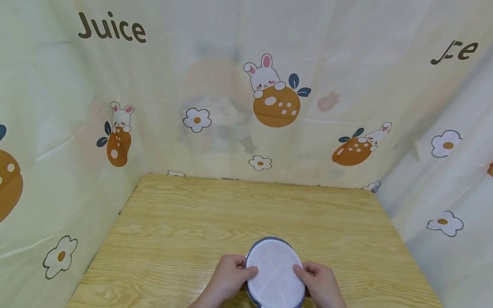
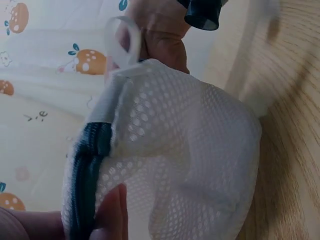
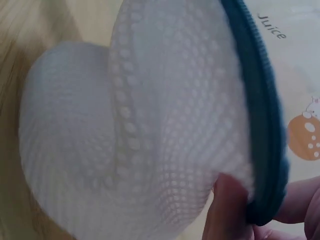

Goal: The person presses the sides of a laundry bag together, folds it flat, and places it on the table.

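Cream cloth printed with rabbits and oranges (image 1: pixel 223 25) encloses the work area on the visible sides. Before it, a pale yellow wood-grain table (image 1: pixel 231 209). At the table's six o'clock, slightly toward five: a round white mesh bag with a dark teal zipped rim (image 1: pixel 274 271), its round face toward the head camera. Wrist views show the mesh body folded inward; whether its underside touches the table, cannot tell.

Left hand (image 1: pixel 229 273) at the bag's nine o'clock, right hand (image 1: pixel 323 280) at three; each pinches the rim, thumb on the upper face, fingers curled behind.

Smaller parts: teal zip (image 2: pixel 85 175) along the rim; white loop (image 2: pixel 132 40) at twelve o'clock in the left wrist view. Zip open or closed: cannot tell.

Step in hand, as judged: two-handed holding and spreading of the bag. A next move likely calls for even rim tension, one pinch kept firm if the other lets go.
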A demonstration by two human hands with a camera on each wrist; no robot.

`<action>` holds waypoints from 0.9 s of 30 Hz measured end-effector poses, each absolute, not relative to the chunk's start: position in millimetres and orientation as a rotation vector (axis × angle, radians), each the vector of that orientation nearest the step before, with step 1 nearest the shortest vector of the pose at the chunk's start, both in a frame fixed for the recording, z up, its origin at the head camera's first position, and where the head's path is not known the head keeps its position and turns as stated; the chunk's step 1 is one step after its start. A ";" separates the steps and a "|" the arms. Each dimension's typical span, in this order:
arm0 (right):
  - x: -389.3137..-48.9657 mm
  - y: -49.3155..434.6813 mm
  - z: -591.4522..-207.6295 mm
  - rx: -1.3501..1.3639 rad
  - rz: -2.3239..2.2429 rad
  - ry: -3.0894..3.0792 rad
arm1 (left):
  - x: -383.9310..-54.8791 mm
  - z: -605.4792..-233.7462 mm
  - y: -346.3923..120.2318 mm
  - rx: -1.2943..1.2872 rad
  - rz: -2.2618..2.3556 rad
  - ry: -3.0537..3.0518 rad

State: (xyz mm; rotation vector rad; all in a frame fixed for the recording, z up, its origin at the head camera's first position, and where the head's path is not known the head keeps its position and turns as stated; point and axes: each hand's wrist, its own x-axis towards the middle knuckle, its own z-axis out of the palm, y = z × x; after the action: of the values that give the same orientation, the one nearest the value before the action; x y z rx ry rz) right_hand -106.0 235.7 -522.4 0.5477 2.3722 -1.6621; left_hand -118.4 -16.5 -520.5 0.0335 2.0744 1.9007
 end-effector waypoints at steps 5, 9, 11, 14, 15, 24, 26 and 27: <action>-108.9 239.6 -523.6 0.492 -1.812 2.182 | -118.9 -523.4 -18.2 0.033 1.975 1.970; -110.1 241.1 -524.3 0.470 -1.830 2.147 | -118.8 -523.6 -19.0 0.030 1.987 1.942; -109.8 241.0 -525.0 0.472 -1.820 2.167 | -118.6 -523.2 -18.5 0.024 1.988 1.928; -108.4 240.3 -525.4 0.497 -1.801 2.211 | -118.4 -522.3 -17.6 0.012 1.982 1.921; -107.7 240.1 -525.3 0.509 -1.793 2.231 | -118.5 -522.1 -17.4 0.008 1.976 1.925; -101.4 243.7 -521.8 0.614 -1.602 2.393 | -113.8 -519.1 -19.9 0.035 1.871 1.998; -99.3 245.3 -522.0 0.634 -1.554 2.403 | -110.8 -518.7 -21.4 0.033 1.846 1.994; -98.1 246.0 -522.1 0.639 -1.541 2.404 | -109.3 -518.5 -21.9 0.028 1.835 1.989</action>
State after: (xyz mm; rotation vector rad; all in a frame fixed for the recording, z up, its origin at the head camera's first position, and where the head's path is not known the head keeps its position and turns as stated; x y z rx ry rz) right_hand -98.1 246.0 -522.1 0.6395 2.4040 -1.5408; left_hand -109.3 -21.9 -518.5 0.0281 1.9889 1.8352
